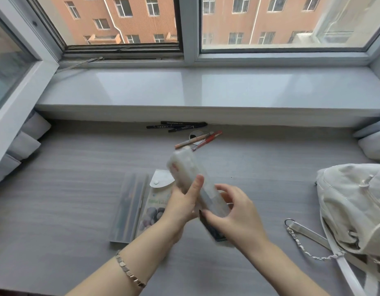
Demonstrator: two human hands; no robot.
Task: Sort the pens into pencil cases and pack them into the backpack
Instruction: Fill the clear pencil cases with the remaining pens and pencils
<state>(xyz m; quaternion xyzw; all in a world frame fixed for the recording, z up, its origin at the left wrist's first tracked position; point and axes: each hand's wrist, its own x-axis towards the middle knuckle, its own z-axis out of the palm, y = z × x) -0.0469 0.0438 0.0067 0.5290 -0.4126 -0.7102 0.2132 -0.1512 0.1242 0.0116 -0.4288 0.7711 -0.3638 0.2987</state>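
Item held: translucent pencil case, raised off the grey desk near its middle. Long axis runs from near-right to far-left; the far end is tilted upward and points toward the loose pens, the near end sits low between my palms. The case is motion-blurred, so whether it is open or shut cannot be told.

My left hand: closed around the case's left side, thumb pressed across its top face.

My right hand: fingers curled at the case's near end, touching it; whether they grip firmly cannot be told. A dark flat object shows beneath this hand, blurred.

On desk, left of my hands: frosted pencil case, flat, long axis near-to-far, dark pens visible inside. Just beside it on the right, a printed pouch with a snap flap open at its far end, partly hidden by my left hand.

Far centre, against the sill: black pens, lying left-to-right. Nearer than those: red pens and a pale pink pen, angled far-right to near-left.

Right edge: white backpack, lying on the desk, chain strap trailing to its left.

Left wrist: metal bracelet.
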